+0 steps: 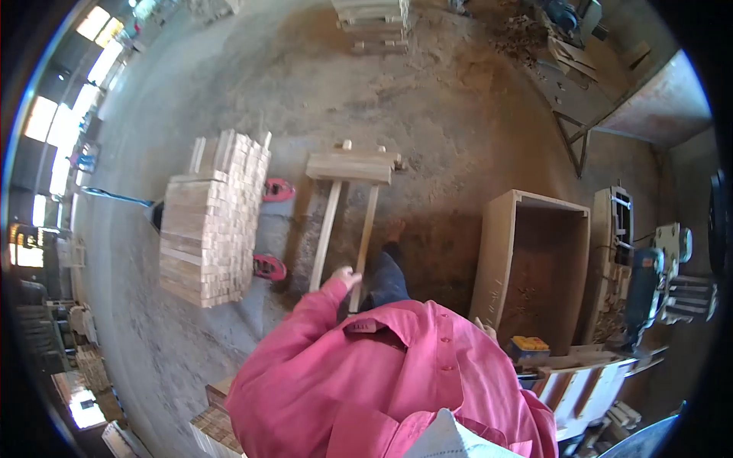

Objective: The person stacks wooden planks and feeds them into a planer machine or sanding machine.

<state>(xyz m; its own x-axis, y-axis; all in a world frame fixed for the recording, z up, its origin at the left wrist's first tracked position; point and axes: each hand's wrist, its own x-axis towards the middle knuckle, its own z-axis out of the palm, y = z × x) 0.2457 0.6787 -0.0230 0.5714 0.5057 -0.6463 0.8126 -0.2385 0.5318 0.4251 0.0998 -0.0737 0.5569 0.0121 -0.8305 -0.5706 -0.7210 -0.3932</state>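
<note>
My left hand [347,277] is in front of my pink shirt, beside the lower part of a long wooden rail [368,229]. Its fingers look curled together, and what they hold, if anything, is too small to make out. A second rail [327,233] runs parallel on the left. Wooden pieces [351,167] lie across the far ends of both rails. Only a small part of my right hand [485,328] shows past the shirt, near the lower left corner of a large open wooden box [495,263]; its fingers are mostly hidden.
Stacked wood blocks [229,221] stand on a pallet jack with red wheels [269,267] at left. More boards [374,23] lie ahead. At right are a blue machine [645,290], a metal-legged table [657,103] and a yellow-topped container [529,347]. My foot [395,229] is on the floor.
</note>
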